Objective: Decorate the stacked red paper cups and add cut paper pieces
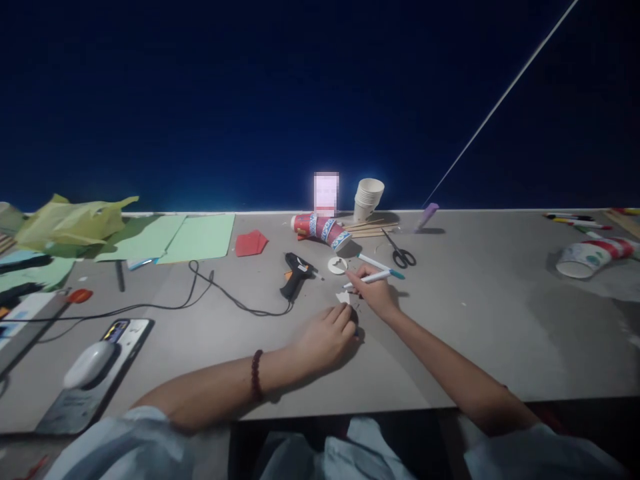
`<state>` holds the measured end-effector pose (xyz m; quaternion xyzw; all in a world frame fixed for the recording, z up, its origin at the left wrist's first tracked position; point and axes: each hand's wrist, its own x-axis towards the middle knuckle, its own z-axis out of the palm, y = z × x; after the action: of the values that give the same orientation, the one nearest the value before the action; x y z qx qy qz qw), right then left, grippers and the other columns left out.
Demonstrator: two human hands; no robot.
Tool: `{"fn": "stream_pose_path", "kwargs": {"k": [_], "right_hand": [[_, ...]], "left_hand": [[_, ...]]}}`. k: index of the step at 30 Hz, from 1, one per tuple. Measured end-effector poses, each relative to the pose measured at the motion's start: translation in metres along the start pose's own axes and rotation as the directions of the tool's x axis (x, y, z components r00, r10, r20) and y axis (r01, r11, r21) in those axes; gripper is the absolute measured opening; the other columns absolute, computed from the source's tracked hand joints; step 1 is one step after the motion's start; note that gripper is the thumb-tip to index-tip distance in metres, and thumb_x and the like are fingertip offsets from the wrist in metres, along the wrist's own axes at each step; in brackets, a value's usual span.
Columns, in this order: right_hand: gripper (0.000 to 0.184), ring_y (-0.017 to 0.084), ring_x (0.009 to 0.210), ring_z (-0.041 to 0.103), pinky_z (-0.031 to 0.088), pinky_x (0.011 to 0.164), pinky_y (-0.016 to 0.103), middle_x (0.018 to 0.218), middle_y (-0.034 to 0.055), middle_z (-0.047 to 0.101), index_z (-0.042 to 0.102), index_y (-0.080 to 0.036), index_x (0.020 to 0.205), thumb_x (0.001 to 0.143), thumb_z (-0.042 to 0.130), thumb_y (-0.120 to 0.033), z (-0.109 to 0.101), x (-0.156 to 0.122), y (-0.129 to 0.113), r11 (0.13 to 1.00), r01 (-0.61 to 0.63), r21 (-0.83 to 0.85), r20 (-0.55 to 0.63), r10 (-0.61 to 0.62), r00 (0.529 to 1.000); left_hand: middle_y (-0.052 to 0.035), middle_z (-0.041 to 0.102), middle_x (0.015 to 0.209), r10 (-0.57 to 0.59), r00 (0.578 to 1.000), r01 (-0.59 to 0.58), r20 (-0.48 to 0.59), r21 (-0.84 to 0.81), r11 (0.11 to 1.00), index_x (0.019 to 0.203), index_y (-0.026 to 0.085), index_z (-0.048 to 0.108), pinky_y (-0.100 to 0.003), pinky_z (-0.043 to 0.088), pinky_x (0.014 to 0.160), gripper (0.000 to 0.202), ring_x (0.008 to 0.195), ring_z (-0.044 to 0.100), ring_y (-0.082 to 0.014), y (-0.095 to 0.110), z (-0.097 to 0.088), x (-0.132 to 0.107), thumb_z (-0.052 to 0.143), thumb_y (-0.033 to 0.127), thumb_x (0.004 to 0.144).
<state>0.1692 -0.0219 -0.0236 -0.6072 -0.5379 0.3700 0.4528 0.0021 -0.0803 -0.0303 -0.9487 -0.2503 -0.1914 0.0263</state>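
Note:
My right hand (373, 288) pinches a white marker with a teal end (380, 277), its tip pointing left over the table. Just below and left of it, my left hand (327, 337) rests curled on the table, its fingertips at a small white paper piece (343, 297). What lies under the curled fingers is hidden. A white paper disc (337, 266) with a dark mark or cutout lies above the paper piece. Another slim pen-like stick (373, 261) is behind the marker. Left of my hands lies a black hot glue gun (297, 277).
Black scissors (403, 258), wooden sticks (370, 230), stacked paper cups (369, 199) and joined decorated cups (323, 230) lie at the back. A red paper (251, 243), green sheets (200, 238) and a yellow bag (75, 223) are left. The gun's cord (210, 283) crosses leftward past a phone (133, 333).

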Motion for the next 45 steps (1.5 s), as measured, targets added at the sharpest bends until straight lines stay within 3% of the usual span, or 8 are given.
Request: {"fn": "stream_pose_path", "kwargs": {"k": [7,17,24,30,39,45], "right_hand": [[0.034,0.015,0.05,0.057,0.042,0.051,0.024,0.05,-0.0034,0.058,0.046,-0.025,0.057,0.077,0.062,-0.048,0.0008,-0.0001,-0.0082,0.994,-0.022,-0.11,0.147,0.038,0.988],[0.031,0.014,0.047,0.053,0.04,0.049,0.024,0.048,-0.0041,0.055,0.044,-0.024,0.057,0.075,0.06,-0.044,0.0012,0.0019,-0.0078,0.996,-0.032,-0.088,0.208,0.05,0.977],[0.03,0.014,0.048,0.054,0.041,0.051,0.024,0.047,-0.0046,0.055,0.045,-0.024,0.056,0.076,0.06,-0.041,0.001,0.0026,-0.0063,0.99,0.03,-0.141,0.192,-0.002,0.981],[0.028,0.014,0.051,0.057,0.042,0.052,0.023,0.049,-0.0039,0.059,0.048,-0.023,0.058,0.077,0.061,-0.04,0.0023,0.0023,-0.0082,0.979,0.009,-0.202,0.167,0.025,0.986],[0.03,0.015,0.053,0.059,0.042,0.05,0.023,0.052,-0.0026,0.061,0.048,-0.024,0.06,0.077,0.06,-0.045,0.003,0.0015,-0.009,0.987,-0.015,-0.161,0.186,0.045,0.982],[0.027,0.014,0.051,0.056,0.042,0.052,0.023,0.049,-0.0041,0.055,0.045,-0.024,0.057,0.076,0.058,-0.038,0.0021,0.002,-0.0083,0.99,0.016,-0.142,0.167,0.008,0.986]], "left_hand": [[-0.0232,0.063,0.117,-0.017,1.0,0.017,0.003,-0.003,1.0,0.104,0.01,0.059,-0.043,0.051,0.092,0.024,0.113,0.061,-0.0292,0.0026,0.0036,-0.0008,0.047,0.028,0.095],[-0.0284,0.062,0.12,-0.013,1.0,0.013,-0.016,0.007,1.0,0.105,0.007,0.059,-0.046,0.051,0.093,0.025,0.117,0.06,-0.0326,0.0052,0.0032,-0.0006,0.048,0.026,0.094],[-0.0257,0.063,0.12,-0.023,1.0,0.023,-0.006,0.003,1.0,0.107,0.008,0.059,-0.046,0.052,0.093,0.026,0.116,0.061,-0.0308,0.0057,0.0038,-0.0002,0.047,0.028,0.095],[-0.0251,0.065,0.117,0.003,1.0,-0.004,0.004,0.068,0.998,0.103,0.008,0.06,-0.043,0.052,0.092,0.025,0.114,0.063,-0.0306,0.0058,0.0029,0.0001,0.046,0.027,0.095],[-0.0287,0.064,0.115,0.019,1.0,-0.018,-0.007,0.093,0.996,0.101,0.004,0.061,-0.042,0.05,0.093,0.026,0.113,0.063,-0.0323,0.0066,0.0001,0.0016,0.05,0.027,0.093],[-0.0285,0.065,0.114,0.02,1.0,-0.018,-0.022,0.091,0.996,0.101,0.004,0.06,-0.041,0.051,0.092,0.025,0.112,0.064,-0.0318,0.0065,0.0003,0.0017,0.052,0.026,0.092]]}}
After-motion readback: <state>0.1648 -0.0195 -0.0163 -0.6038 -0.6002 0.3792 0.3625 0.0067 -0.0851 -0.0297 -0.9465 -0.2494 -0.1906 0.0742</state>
